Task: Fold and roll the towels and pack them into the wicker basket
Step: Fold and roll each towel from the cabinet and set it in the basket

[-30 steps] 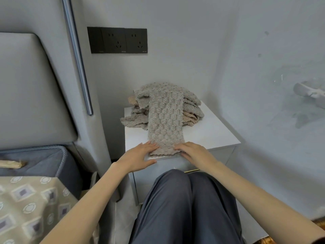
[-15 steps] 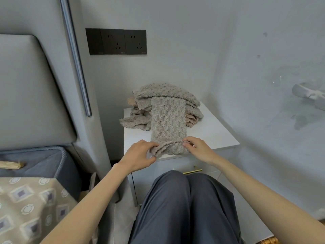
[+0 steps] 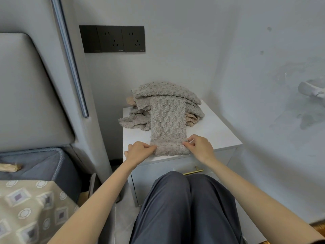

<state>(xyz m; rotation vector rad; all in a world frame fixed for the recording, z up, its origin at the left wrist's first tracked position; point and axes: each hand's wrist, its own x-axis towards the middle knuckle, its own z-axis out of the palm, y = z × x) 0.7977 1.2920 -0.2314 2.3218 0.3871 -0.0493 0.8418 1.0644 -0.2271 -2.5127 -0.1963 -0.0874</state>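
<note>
A grey textured towel (image 3: 168, 120), folded into a long narrow strip, lies on the white nightstand (image 3: 214, 131), running from the pile toward me. Its near end is curled into a short roll (image 3: 170, 149). My left hand (image 3: 140, 150) pinches the roll's left end and my right hand (image 3: 199, 147) pinches its right end. Behind the strip sits a heap of grey and beige towels (image 3: 165, 93), and the strip's far end rests on it. The wicker basket shows only as a sliver at the bottom right corner (image 3: 319, 227).
The nightstand stands in a corner, with walls behind and to the right, and a drawer with a brass handle (image 3: 194, 171). A padded headboard (image 3: 26, 88) and a bed with a patterned cover (image 3: 29, 205) lie to the left. My knees (image 3: 184, 199) are against the nightstand's front.
Both hands went from lying flat on the strip's near end to lifting it, and now they have turned it over into a short roll.
</note>
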